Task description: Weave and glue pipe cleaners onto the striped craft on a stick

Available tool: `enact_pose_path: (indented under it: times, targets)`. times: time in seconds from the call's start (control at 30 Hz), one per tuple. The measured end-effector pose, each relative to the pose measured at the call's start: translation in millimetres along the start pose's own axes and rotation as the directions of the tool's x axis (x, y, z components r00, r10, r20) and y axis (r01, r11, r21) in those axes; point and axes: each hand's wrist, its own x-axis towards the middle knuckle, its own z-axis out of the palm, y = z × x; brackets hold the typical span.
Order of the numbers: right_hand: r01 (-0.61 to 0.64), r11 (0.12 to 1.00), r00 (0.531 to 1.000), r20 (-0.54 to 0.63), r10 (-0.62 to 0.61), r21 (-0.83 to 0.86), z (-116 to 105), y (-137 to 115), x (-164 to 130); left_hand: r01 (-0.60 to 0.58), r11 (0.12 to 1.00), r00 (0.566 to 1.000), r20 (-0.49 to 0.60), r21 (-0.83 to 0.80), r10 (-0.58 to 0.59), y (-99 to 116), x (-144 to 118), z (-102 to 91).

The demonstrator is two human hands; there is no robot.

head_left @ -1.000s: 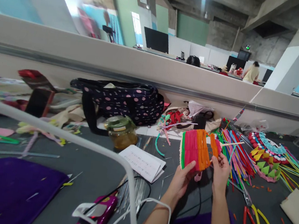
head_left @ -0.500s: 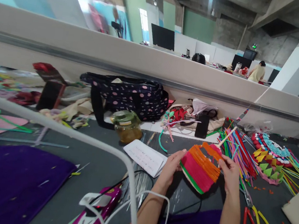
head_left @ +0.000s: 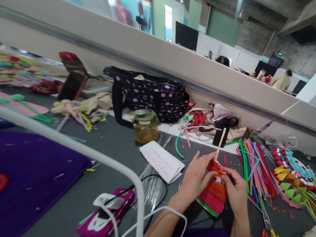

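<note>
Between my hands is a striped fan-shaped craft piece (head_left: 213, 200) in orange, pink and green, apparently made of fuzzy stems laid side by side. A cream twisted stem (head_left: 221, 141) sticks up from its narrow top. My left hand (head_left: 197, 177) is closed on the upper left side, thumb across the orange band. My right hand (head_left: 234, 187) pinches the upper right side with thumb and fingertips. Part of the piece's upper area is covered by my fingers. Right of it lies a bundle of coloured fuzzy stems (head_left: 258, 165).
Red-and-yellow-handled scissors (head_left: 271, 236) lie right of my right arm. A folded paper (head_left: 161, 161), a glass jar (head_left: 145, 126) and a purple glue-gun-like tool (head_left: 108, 214) are on the left. A white tube (head_left: 96, 150) arches across the foreground. A dotted bag (head_left: 149, 94) stands behind.
My left hand has moved from the piece's left edge up onto its top, and both hands are closer together. The piece has turned more upright. The camera view has shifted left.
</note>
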Motion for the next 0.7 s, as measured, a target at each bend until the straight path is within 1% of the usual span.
enact_pose_path:
  times: [0.07, 0.1, 0.2, 0.27, 0.37, 0.47, 0.57, 0.7]
  targets:
    - [-0.015, 1.000, 1.000, -0.019, 0.015, 0.001, 3.2, -0.1, -0.5, -0.002, 1.000, 1.000, -0.017, -0.008, 0.002, -1.3, -0.5, -1.5]
    - [-0.019, 1.000, 0.999, -0.028, 0.019, 0.004, 4.5, 0.2, -0.6, -0.015, 1.000, 1.000, -0.008, 0.010, 0.015, -2.0, -0.6, -1.8]
    - [-0.001, 1.000, 0.999, -0.048, 0.002, 0.008, 7.0, 1.7, -1.1, -0.057, 0.996, 0.996, 0.070, 0.061, 0.053, -4.3, -0.7, -1.5]
    - [0.023, 1.000, 0.998, -0.064, -0.023, -0.009, 7.6, 2.3, -2.0, -0.074, 0.996, 0.993, 0.095, 0.045, 0.070, -6.0, -0.7, -1.0]
    - [0.051, 0.998, 0.993, -0.104, -0.055, -0.045, 7.9, 0.4, -4.6, -0.108, 0.994, 0.991, 0.077, -0.028, 0.110, -8.1, -1.3, -1.7]
    - [0.068, 0.995, 0.988, -0.137, -0.077, -0.072, 8.3, -7.0, -8.7, -0.131, 0.988, 0.989, 0.060, -0.086, 0.137, -8.6, -2.8, -3.5]
    - [0.070, 0.995, 0.986, -0.150, -0.080, -0.072, 9.8, -17.8, -12.6, -0.144, 0.986, 0.987, 0.062, -0.079, 0.149, -7.7, -4.5, -4.4]
    - [0.056, 0.998, 0.984, -0.165, -0.061, -0.031, 13.8, -27.7, -15.6, -0.164, 0.985, 0.984, 0.056, -0.048, 0.167, -7.5, -5.5, -3.6]
